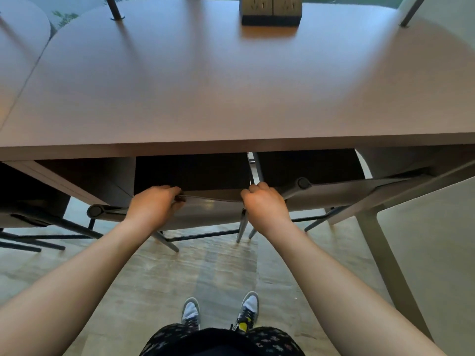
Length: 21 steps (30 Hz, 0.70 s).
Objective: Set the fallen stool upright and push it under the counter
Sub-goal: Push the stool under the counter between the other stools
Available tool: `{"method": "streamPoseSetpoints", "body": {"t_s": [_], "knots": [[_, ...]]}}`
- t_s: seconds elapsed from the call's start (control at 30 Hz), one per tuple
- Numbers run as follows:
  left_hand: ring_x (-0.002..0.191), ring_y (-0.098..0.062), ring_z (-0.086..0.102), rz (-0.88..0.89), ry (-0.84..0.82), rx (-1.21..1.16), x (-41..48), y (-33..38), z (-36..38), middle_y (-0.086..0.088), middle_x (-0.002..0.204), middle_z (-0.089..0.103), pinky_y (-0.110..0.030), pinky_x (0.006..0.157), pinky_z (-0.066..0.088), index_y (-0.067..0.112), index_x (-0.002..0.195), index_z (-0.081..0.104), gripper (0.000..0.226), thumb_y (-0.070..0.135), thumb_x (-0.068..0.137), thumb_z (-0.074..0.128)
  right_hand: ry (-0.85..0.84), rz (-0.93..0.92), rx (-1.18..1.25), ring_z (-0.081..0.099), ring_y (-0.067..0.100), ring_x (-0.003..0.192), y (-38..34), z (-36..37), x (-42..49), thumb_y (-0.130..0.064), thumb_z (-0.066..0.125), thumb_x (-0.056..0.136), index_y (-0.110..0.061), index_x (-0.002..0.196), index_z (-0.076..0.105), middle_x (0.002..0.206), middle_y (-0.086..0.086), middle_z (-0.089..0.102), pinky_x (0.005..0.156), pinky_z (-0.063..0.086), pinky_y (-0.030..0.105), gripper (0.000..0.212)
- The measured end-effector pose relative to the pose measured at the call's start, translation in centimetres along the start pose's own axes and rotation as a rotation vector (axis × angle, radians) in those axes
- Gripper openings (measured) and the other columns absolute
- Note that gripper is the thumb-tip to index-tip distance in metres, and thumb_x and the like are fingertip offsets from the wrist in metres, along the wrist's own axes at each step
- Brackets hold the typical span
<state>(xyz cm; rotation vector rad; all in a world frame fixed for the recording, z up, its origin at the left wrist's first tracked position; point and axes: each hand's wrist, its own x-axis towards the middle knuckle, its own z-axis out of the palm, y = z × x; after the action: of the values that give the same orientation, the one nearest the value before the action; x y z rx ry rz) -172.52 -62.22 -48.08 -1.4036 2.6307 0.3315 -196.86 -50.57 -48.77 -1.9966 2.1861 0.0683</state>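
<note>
- Nearest the lens is the dark patterned fabric (221,341) at the person's waist, and beyond it two grey-and-white sneakers (246,310) planted on the pale wood-grain floor (159,286).
- Both bare forearms reach forward from the lower corners toward the near edge of the long brown wooden counter (231,98).
- The left hand (154,204) is curled closed around the left end of the seat rim of the grey-seated stool with thin dark metal legs (210,210); the right hand (264,204) is fisted around the right end of that rim.
- The stool stands upright, its seat partly beneath the counter's front edge, its near legs and a dark crossbar showing below the hands.
- A neighbouring grey stool (341,194) sits just beside it on the right, and another dark-framed stool (38,219) is to the left; the gaps on both sides are narrow.
- An angled pale counter leg (385,258) slants down on the right.
- Open floor lies between the feet and the stool legs.
- A dark rectangular socket block (271,10) stands on the counter's far side.
</note>
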Motion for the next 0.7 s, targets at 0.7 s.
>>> {"method": "streamPoseSetpoints", "body": {"t_s": [0.7], "knots": [[0.125,-0.042,0.049,-0.428,0.041,0.102,-4.7,-7.2,1.1,-0.014,0.11,0.07,-0.053,0.096,0.055,0.006,0.12,0.07,0.032,-0.006,0.09,0.065,-0.142,-0.007,0.024,0.054,0.026,0.113,1.0,0.0,1.1,-0.023,0.064,0.096,-0.018,0.112,0.069,0.11,0.0,0.062,0.078,0.054,0.042,0.017]]}}
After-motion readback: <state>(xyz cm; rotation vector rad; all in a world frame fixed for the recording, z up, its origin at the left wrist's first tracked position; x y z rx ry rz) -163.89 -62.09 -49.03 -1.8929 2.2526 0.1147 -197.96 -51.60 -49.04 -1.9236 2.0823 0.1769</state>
